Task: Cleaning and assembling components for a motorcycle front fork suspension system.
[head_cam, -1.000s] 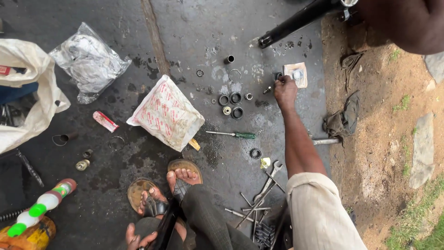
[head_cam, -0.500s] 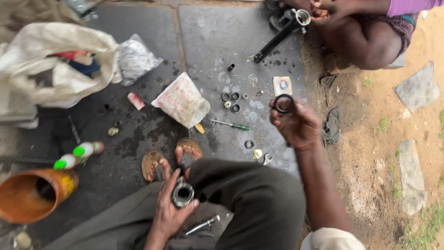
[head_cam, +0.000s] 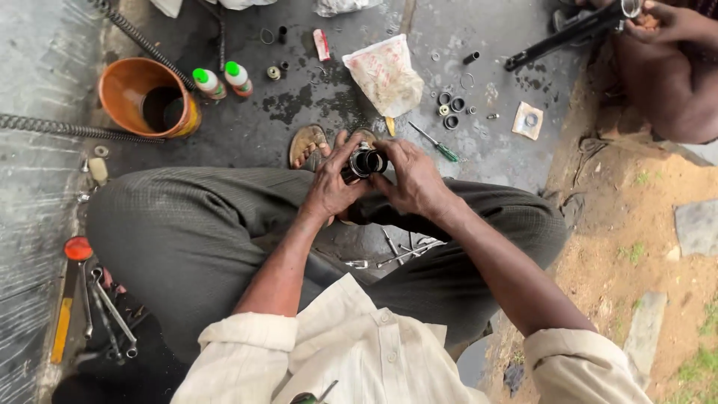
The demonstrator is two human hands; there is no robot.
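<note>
- The short black metal cylinder (head_cam: 365,162), ringed with bright steel at its mouth, sits above the person's knees, over the sandalled feet (head_cam: 310,146).
- The left hand (head_cam: 331,187) is wrapped round its body from the left; the right hand (head_cam: 410,178) is closed on its right end, fingers curled over the rim.
- It looks heavy for its size, rigid, probably oily and slick; the plain barrel is the surest place to grip, clear of the ring.
- Its long axis runs roughly left to right, the open mouth turned up toward the camera and to the right.
- Loose bearing rings (head_cam: 452,111) and a green-handled screwdriver (head_cam: 435,143) lie on the wet floor (head_cam: 493,150) beyond.
</note>
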